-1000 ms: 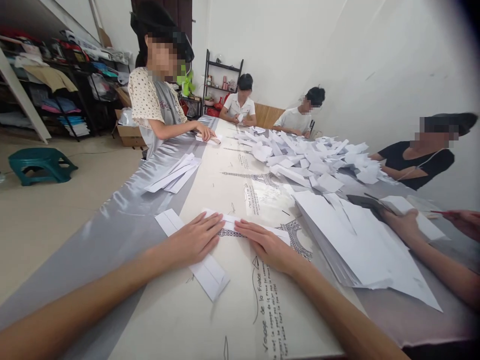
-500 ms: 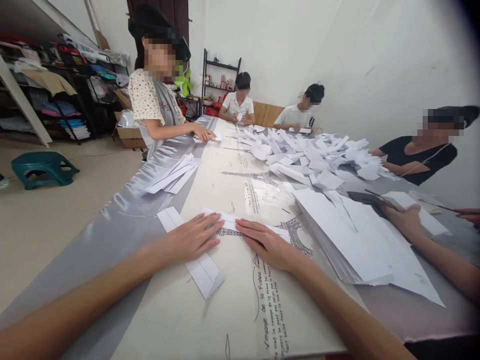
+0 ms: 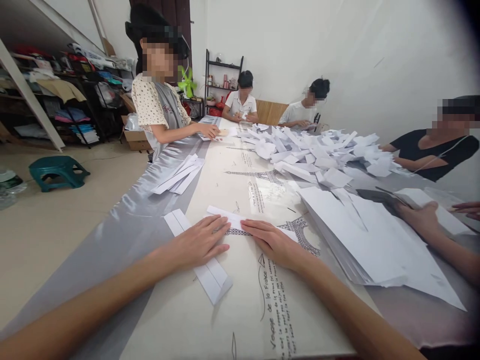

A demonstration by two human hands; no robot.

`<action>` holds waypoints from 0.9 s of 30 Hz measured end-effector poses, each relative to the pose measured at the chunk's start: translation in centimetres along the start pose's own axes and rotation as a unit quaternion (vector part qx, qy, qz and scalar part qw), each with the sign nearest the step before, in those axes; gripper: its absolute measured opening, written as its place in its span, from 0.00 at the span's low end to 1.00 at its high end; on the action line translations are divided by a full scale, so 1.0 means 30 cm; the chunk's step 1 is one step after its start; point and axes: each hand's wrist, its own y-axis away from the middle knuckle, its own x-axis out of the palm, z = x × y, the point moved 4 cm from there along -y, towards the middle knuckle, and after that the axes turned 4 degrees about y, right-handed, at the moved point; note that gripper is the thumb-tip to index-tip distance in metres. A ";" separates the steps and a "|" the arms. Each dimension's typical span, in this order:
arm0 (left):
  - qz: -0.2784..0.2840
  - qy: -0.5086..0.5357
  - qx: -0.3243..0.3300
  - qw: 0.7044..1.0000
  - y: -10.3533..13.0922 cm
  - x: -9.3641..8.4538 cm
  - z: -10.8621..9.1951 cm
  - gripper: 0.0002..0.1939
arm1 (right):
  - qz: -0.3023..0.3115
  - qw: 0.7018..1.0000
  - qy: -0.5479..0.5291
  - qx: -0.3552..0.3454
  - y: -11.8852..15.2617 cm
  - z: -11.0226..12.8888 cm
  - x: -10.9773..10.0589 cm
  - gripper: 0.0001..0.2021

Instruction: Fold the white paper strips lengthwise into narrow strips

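Flat on the tablecloth, a narrow folded strip of white paper (image 3: 234, 220) lies crosswise under my fingertips. My left hand (image 3: 204, 240) presses down near its left end, fingers stretched out. Toward its right end rests my right hand (image 3: 275, 242), with fingers extended and lying flat on the strip. Beneath my left hand and wrist a second folded white paper piece (image 3: 213, 280) runs diagonally; its middle is hidden by the hand. Neither hand is gripped around anything.
A stack of white sheets (image 3: 352, 240) lies to the right, with a heap of folded papers (image 3: 318, 150) behind. Several folded strips (image 3: 180, 175) lie at the left edge. Other people sit or stand around the table; a co-worker's hand (image 3: 422, 220) is at far right. A green stool (image 3: 59, 172) stands left.
The view has shifted slightly, so everything appears a little farther right. Both my hands remain flat on the paper strip, with hardly any movement along it.
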 end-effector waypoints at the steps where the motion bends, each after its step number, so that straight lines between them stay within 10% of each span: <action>1: -0.001 -0.001 -0.001 1.000 -0.001 -0.005 -0.004 0.28 | -0.006 1.000 0.001 0.000 0.000 -0.002 0.001 0.24; 27: 0.057 -0.039 -0.108 0.992 0.006 0.014 -0.030 0.34 | 0.070 0.996 -0.057 0.028 0.006 0.006 -0.001 0.25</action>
